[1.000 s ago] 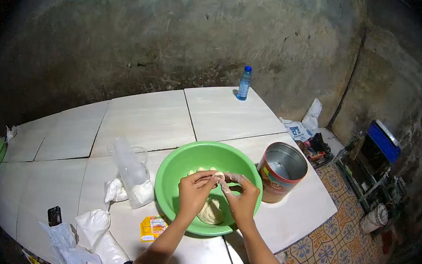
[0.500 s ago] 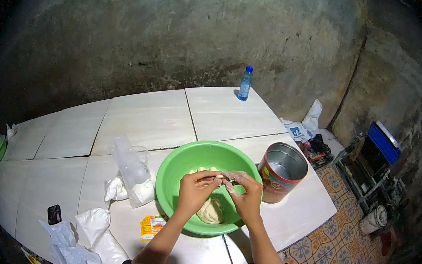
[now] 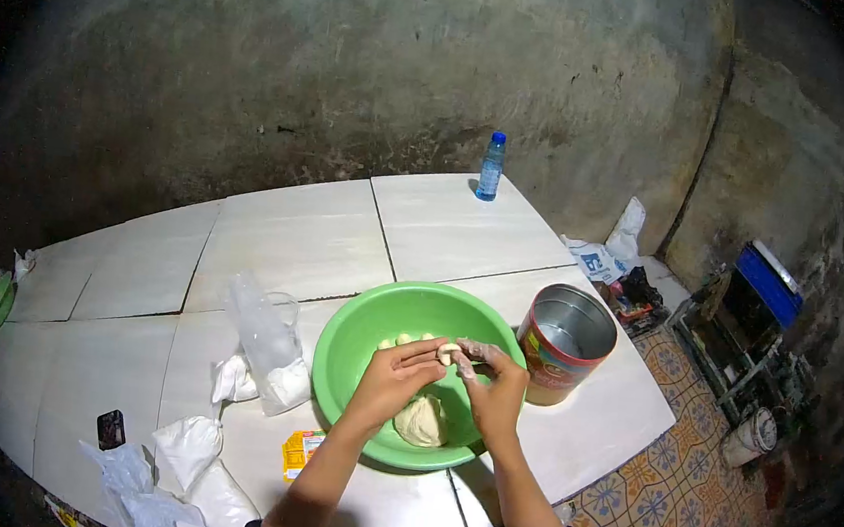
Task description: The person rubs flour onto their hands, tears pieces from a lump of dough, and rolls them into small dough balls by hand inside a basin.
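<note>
A small pale piece of dough is pinched between the fingertips of my left hand and my right hand. Both hands are above a green basin. White residue coats the fingers of my right hand. Inside the basin, a larger lump of dough lies below my hands, and several small dough pieces sit behind my left hand, partly hidden by it.
An open metal tin stands right of the basin. Left are a plastic pitcher, white powder bags, a phone and a yellow packet. A water bottle stands at the table's back.
My fingers have shifted around the small dough piece, which now shows more clearly between them. My left hand has moved slightly to the right. The larger lump is less covered.
</note>
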`<action>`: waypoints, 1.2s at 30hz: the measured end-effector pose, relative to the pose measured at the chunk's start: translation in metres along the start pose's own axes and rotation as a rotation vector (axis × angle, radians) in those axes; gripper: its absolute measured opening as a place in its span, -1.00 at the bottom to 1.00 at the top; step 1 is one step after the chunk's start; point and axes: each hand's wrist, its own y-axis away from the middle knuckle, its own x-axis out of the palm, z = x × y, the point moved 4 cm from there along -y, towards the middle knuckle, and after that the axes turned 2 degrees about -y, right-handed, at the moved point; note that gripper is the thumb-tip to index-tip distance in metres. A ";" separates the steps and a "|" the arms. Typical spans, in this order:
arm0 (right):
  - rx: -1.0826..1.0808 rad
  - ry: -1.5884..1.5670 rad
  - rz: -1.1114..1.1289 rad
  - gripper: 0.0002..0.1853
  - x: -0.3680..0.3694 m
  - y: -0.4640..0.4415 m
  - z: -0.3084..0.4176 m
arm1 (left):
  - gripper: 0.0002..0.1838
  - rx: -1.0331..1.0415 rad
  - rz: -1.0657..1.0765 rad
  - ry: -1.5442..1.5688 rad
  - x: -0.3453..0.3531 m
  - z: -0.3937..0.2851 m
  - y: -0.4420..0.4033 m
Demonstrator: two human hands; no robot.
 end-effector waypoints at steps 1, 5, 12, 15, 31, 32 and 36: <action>-0.001 0.000 0.000 -0.77 -0.001 -0.002 -0.001 | -0.52 -0.062 0.036 0.078 0.002 0.000 0.001; -0.035 0.015 0.063 -0.77 -0.003 -0.009 -0.009 | -0.47 -0.124 -0.113 0.088 0.005 0.003 0.002; -0.141 0.236 0.410 -0.75 0.002 -0.017 0.012 | -0.63 -0.379 0.086 0.742 0.005 0.016 0.001; -0.399 0.422 0.427 -0.70 0.000 -0.015 0.019 | -0.72 -0.361 0.175 0.870 0.002 0.035 -0.003; -0.250 0.189 0.169 -0.77 0.003 0.000 0.013 | -0.15 -0.198 -0.023 0.868 0.011 0.008 0.005; -0.224 0.207 0.170 -0.75 0.007 -0.001 0.010 | -0.16 -0.202 -0.019 0.855 0.012 0.006 0.007; -0.189 0.208 0.114 -0.73 0.014 -0.002 0.011 | -0.16 -0.198 0.012 0.849 0.014 0.005 0.007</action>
